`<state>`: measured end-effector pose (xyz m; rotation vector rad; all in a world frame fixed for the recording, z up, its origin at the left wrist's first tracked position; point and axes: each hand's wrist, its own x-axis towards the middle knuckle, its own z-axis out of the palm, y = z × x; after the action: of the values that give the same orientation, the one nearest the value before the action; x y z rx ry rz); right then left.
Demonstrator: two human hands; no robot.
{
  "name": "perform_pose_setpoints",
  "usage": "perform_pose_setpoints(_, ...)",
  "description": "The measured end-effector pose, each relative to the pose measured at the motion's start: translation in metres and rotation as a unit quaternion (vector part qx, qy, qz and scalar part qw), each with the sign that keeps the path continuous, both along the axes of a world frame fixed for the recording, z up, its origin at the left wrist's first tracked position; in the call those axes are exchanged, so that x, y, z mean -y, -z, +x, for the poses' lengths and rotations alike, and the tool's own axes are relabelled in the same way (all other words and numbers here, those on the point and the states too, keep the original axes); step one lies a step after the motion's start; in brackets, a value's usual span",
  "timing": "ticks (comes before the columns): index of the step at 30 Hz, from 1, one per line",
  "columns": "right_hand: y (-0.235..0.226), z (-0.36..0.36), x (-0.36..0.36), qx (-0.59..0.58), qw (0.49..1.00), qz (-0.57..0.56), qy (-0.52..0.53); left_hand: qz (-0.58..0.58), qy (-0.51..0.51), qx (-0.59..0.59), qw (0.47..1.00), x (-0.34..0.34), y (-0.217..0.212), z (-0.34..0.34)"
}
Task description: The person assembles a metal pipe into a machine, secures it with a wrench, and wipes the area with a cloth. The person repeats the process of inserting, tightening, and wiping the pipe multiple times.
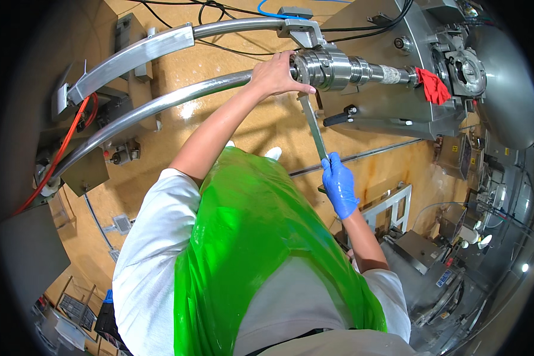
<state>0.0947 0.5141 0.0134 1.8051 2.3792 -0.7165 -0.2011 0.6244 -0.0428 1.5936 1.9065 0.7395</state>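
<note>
My bare left hand [272, 77] grips the near end of a shiny metal pipe coupling [328, 68], thumb and fingers spread around its ring. In my right hand [339, 185], in a blue glove, is the handle of a long flat metal wrench [313, 126]. The wrench slants up to the ring beside my left thumb; how its head sits on the ring is partly hidden. A curved steel pipe [160, 108] runs from the lower left up to the coupling, passing behind my left hand. To the right, the coupling continues as a narrower metal tube [385, 74].
A steel machine [374, 113] stands at the upper right, with a red cloth [433, 86] by the tube's end. A second curved bar [142, 56] arches above the pipe. An orange-red hose [59, 151] hangs at left. Black cables [219, 44] cross the tan floor [261, 124].
</note>
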Motion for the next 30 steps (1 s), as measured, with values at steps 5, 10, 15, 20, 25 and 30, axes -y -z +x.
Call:
perform_pose_setpoints(5, 0.017, -0.005, 0.007, -0.032, 0.999, 0.018, 0.014, -0.006, -0.014, -0.011, 1.000, 0.001, -0.003, 0.004)
perform_pose_setpoints(10, 0.027, -0.006, 0.009, -0.088, 0.995, 0.036, 0.008, -0.027, -0.004, -0.010, 1.000, -0.001, -0.004, 0.004)
perform_pose_setpoints(15, 0.039, -0.003, 0.012, -0.069, 0.994, 0.084, -0.021, -0.034, 0.016, -0.017, 0.999, -0.001, -0.006, 0.000)
perform_pose_setpoints(20, 0.069, 0.014, 0.018, -0.064, 0.987, 0.141, -0.033, -0.012, 0.018, -0.016, 1.000, -0.001, 0.002, 0.000)
perform_pose_setpoints(25, 0.117, 0.017, 0.016, -0.117, 0.993, 0.016, 0.029, -0.121, 0.034, 0.068, 0.990, -0.027, 0.003, -0.022)
perform_pose_setpoints(30, 0.143, -0.003, 0.007, -0.075, 0.975, 0.200, -0.058, -0.215, 0.183, 0.181, 0.942, -0.041, 0.006, -0.035)
